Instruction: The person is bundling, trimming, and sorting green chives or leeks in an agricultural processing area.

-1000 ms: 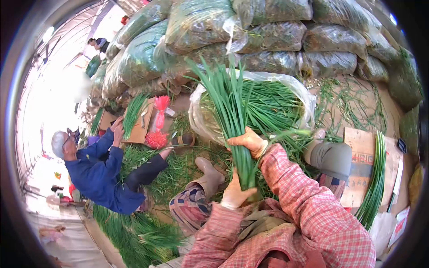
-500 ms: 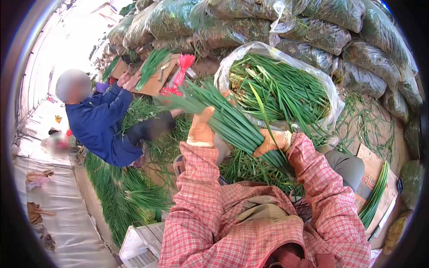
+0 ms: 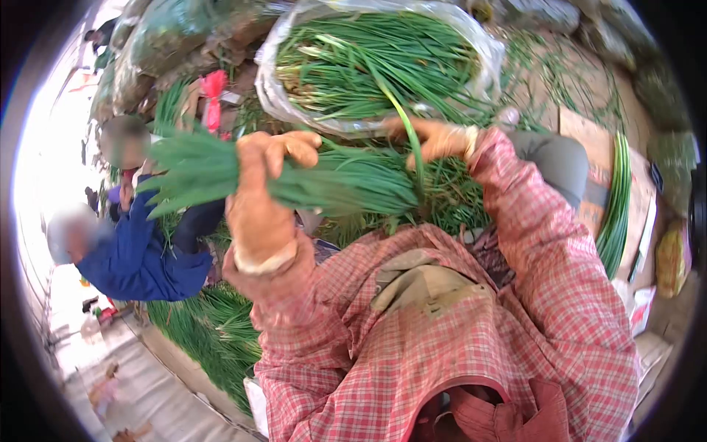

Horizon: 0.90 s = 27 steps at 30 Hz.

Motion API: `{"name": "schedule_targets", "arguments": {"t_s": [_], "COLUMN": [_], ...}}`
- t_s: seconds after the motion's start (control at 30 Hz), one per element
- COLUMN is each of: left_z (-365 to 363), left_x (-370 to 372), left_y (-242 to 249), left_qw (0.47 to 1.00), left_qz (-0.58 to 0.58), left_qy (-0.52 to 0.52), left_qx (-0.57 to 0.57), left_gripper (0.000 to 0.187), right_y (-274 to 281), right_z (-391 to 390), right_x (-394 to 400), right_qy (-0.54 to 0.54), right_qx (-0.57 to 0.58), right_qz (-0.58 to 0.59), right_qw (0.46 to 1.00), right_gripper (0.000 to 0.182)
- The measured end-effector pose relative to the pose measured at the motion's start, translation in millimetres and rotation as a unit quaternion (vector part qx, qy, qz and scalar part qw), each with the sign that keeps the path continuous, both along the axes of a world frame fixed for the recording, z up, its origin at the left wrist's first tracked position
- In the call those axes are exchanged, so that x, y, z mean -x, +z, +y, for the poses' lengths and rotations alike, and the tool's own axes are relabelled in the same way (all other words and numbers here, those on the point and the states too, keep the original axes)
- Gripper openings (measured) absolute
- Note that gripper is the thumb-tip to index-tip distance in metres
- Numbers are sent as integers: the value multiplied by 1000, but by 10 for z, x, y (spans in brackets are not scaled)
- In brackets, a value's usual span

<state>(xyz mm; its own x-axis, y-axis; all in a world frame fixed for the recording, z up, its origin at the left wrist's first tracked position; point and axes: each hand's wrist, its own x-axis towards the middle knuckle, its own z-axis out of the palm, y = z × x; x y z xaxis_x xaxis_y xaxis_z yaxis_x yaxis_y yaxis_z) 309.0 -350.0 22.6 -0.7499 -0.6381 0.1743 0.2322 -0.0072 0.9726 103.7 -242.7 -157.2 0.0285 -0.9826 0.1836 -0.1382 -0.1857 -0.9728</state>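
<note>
A thick bunch of long green chives [image 3: 346,180] lies sideways in front of my chest. My left hand [image 3: 261,191], in a tan glove, grips it toward its leafy end, fingers wrapped over the top. The blurred leaf tips fan out to the left. At the other end of the bunch, my gloved right hand [image 3: 438,140] is just above it with fingers apart. One long yellowish leaf [image 3: 398,107] crosses in front of those fingers. Beyond the hands, a clear plastic bag [image 3: 266,81] lies open, filled with more chives [image 3: 390,66].
A co-worker in a blue jacket [image 3: 143,261] sits at the left, with another person [image 3: 124,144] behind. Chives [image 3: 206,331] are heaped at lower left. More chives [image 3: 617,214] lie on cardboard [image 3: 585,147] at right. Filled bags [image 3: 177,44] are stacked behind.
My left hand has swung left with the bunch, which now lies more level. My right hand has come off the bunch and opened. The view has shifted, bringing the bag nearer.
</note>
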Motion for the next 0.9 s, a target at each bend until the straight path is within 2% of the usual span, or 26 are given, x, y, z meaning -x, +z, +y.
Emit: {"name": "schedule_targets", "arguments": {"t_s": [0.03,0.07,0.1,0.13,0.17,0.2,0.23,0.3,0.33,0.37,0.4,0.43,0.47,0.5,0.53,0.57,0.6,0.67,0.73,0.8,0.87,0.9], "left_z": [-28,-35,-49,-82,-200,-271,-238,48,47,115,124,93,61,18,-28,-63,-93,-139,-245,-326,-375,-470], "left_x": [-28,-24,-13,-18,-29,-84,-77,-120,-96,-127,-83,-69,-137,-235,-344,-450,-556,-812,-1280,-1667,-1973,-2159], "left_y": [-5,-18,-46,-81,-237,-445,-397,-43,21,104,191,298,401,497,575,632,669,705,705,687,667,645], "left_qw": [993,997,994,984,910,907,903,929,926,922,917,921,925,928,930,931,946,958,957,960,968,984], "left_qz": [70,5,-59,-123,-270,-265,-217,-233,-206,-203,-187,-149,-114,-80,-46,-14,18,89,114,131,134,101], "left_qy": [-90,-55,-17,22,49,28,28,33,36,52,70,87,103,119,135,152,168,220,243,238,209,141], "left_qx": [29,60,95,131,310,325,370,285,314,326,347,349,348,345,339,331,276,162,112,71,37,33], "left_gripper": [41,40,39,38,46,45,44,42,42,41,41,36,33,32,32,35,38,39,36,34,35,36], "right_y": [-217,-388,-492,-468,-482,-262,45,866,1260,1485,1613,1678,1654,1676,1643,1490,1277,822,411,53,-164,-343], "right_z": [190,374,506,568,589,579,501,282,217,53,-122,-347,-514,-504,-475,-501,-552,-505,-303,-106,-54,-16], "right_x": [202,406,603,655,610,477,399,-16,-228,-433,-628,-857,-1057,-1197,-1330,-1462,-1599,-1705,-1724,-1691,-1738,-1771], "right_qy": [-123,-238,-323,-396,-437,-465,-483,-374,-258,-164,-94,-78,-130,-74,-50,-50,-48,-58,31,116,84,69], "right_qx": [-95,-186,-284,-374,-265,-146,-16,101,111,127,158,179,293,252,203,200,194,156,45,-55,-120,-91], "right_qz": [51,102,195,281,172,62,-47,-159,-224,-314,-319,-277,-149,-173,-93,22,136,172,312,314,198,189], "right_qw": [986,948,882,790,842,871,874,908,933,926,930,941,935,949,973,978,970,971,948,941,969,975], "right_gripper": [58,53,48,43,42,40,38,39,43,49,60,73,86,95,98,97,96,96,95,83,66,59]}}
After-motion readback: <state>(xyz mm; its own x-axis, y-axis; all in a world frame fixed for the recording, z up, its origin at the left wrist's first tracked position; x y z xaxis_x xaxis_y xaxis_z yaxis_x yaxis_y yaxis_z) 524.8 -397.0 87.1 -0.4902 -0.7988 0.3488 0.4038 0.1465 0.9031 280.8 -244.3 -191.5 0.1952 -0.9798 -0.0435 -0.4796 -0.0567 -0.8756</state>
